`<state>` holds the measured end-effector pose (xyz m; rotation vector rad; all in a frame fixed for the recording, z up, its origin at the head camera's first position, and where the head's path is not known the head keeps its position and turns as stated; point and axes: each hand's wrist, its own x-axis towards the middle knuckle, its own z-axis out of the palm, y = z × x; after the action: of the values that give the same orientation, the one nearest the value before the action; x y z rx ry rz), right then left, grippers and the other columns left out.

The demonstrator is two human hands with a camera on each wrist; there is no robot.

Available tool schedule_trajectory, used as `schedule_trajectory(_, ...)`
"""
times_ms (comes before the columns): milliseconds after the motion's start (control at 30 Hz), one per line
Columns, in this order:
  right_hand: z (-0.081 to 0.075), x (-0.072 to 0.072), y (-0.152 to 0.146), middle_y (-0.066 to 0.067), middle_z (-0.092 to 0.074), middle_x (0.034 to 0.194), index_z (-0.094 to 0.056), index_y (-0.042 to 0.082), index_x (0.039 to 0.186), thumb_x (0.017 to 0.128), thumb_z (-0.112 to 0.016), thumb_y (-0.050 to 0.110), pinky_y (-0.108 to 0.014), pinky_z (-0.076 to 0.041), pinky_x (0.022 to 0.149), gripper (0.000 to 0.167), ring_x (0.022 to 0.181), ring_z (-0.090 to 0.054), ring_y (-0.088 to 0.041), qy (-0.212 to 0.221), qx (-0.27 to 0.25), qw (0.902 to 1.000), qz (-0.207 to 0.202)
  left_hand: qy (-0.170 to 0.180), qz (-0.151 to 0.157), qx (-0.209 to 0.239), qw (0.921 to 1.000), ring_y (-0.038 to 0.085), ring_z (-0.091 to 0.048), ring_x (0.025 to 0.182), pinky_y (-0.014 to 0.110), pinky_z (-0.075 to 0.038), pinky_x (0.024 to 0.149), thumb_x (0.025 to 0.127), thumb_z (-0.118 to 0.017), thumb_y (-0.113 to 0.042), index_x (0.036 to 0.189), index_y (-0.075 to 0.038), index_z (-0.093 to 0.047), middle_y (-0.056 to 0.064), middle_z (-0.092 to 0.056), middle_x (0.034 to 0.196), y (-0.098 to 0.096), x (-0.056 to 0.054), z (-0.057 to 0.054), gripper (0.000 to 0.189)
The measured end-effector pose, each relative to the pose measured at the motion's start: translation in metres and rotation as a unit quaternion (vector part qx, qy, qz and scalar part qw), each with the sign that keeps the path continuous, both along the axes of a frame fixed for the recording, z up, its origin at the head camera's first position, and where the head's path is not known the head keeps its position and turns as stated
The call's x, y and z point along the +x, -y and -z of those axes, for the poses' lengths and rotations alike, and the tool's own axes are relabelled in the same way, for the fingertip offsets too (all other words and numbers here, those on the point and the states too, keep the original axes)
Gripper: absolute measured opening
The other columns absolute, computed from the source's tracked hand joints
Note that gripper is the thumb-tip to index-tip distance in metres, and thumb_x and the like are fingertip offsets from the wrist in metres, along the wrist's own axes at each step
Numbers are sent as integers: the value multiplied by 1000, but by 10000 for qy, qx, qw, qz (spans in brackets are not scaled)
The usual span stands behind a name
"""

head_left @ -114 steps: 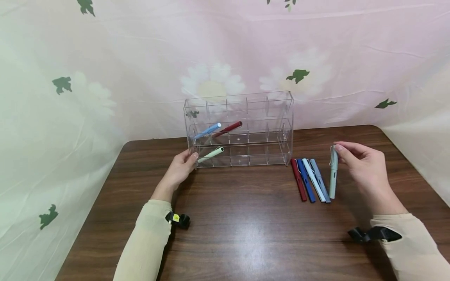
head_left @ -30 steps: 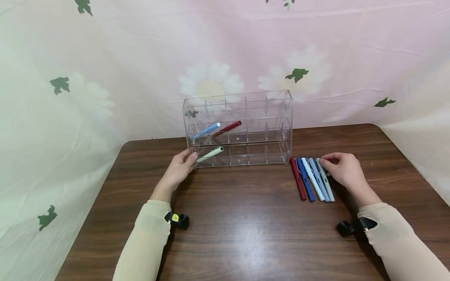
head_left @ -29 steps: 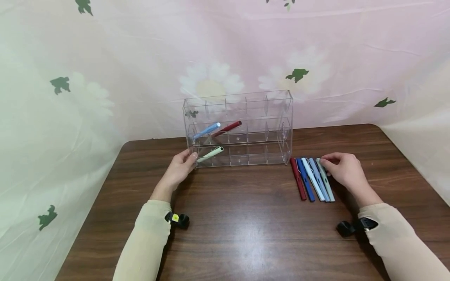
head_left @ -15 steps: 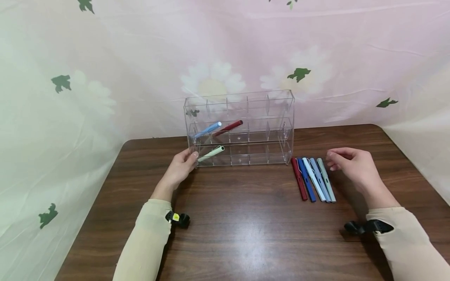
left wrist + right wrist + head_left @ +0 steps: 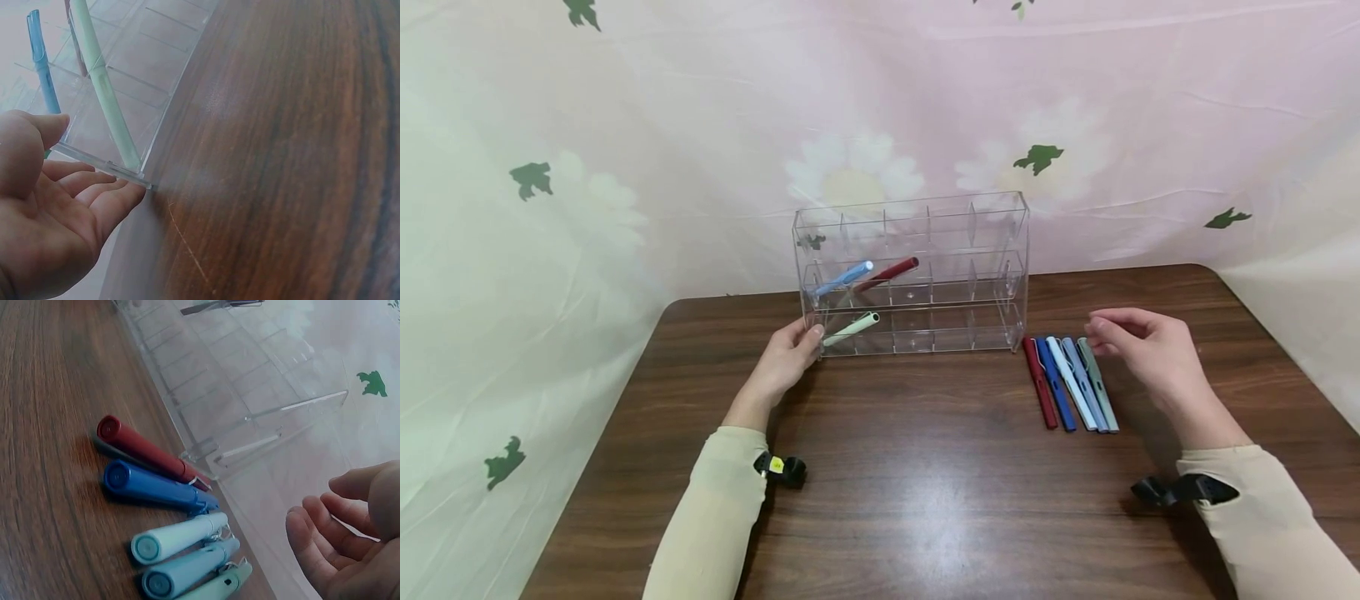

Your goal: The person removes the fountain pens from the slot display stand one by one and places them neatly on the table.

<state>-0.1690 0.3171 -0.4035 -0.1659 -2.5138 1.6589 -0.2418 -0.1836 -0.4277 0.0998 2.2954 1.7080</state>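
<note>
My left hand (image 5: 784, 360) grips the lower left side of a clear acrylic pen rack (image 5: 912, 342), thumb in front and fingers behind. In the rack lean a light blue pen (image 5: 844, 278), a dark red pen (image 5: 887, 273) and a pale green pen (image 5: 852, 329). My right hand (image 5: 1157, 350) hovers by the top of the grey-green pen (image 5: 1101, 385), its loosely bent fingers holding nothing. That pen ends a side-by-side row with a dark red pen (image 5: 1040, 383), a dark blue pen (image 5: 153, 486), a whitish pen (image 5: 178, 537) and a grey-blue pen (image 5: 1084, 385).
The rack stands on the brown wooden table (image 5: 910, 500) near its back edge. Behind hangs a floral cloth (image 5: 722, 150), which also runs along both sides.
My right hand has laid the grey-green pen at the right end of the row and let go of it. It then drew back to the right. My left hand has stayed on the rack.
</note>
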Motion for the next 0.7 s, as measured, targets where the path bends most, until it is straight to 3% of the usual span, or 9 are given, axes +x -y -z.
schedule_trajectory(200, -6, 3, 10, 21, -80, 96, -75, 16, 118, 106, -72, 21, -15, -63, 75, 13, 85, -77, 1, -249, -354, 9991, -10, 10, -1, 5, 10000, 39, -39, 159, 52, -40, 126, 118, -44, -31, 170, 1, -25, 23, -34, 174, 0, 0, 1, 64)
schedule_trajectory(367, -11, 4, 23, 23, -80, 100, -75, 11, 126, 106, -72, 29, -13, -61, 78, 27, 91, -77, 1, -403, 25, 9992, -16, -8, 4, -7, 10000, 39, -40, 158, 52, -41, 126, 118, -44, -30, 170, 1, -27, 23, -36, 173, 1, -1, 3, 62)
schedule_trajectory(533, -18, 5, 38, 19, -82, 101, -76, 8, 125, 106, -72, 24, -10, -57, 81, 25, 90, -78, 1, -765, 5, 9970, -112, -29, -14, -7, 10000, 39, -40, 158, 53, -41, 125, 118, -44, -30, 169, 1, -28, 24, -37, 172, 0, -1, 3, 62)
schedule_trajectory(700, -25, 5, 52, 6, -84, 101, -78, 1, 121, 103, -75, 13, -14, -60, 85, 21, 90, -80, -6, -1128, -1029, 9879, -256, -7, -38, -35, 10000, 39, -40, 158, 53, -41, 125, 118, -45, -30, 169, 0, -28, 23, -37, 172, -1, -1, 2, 61)
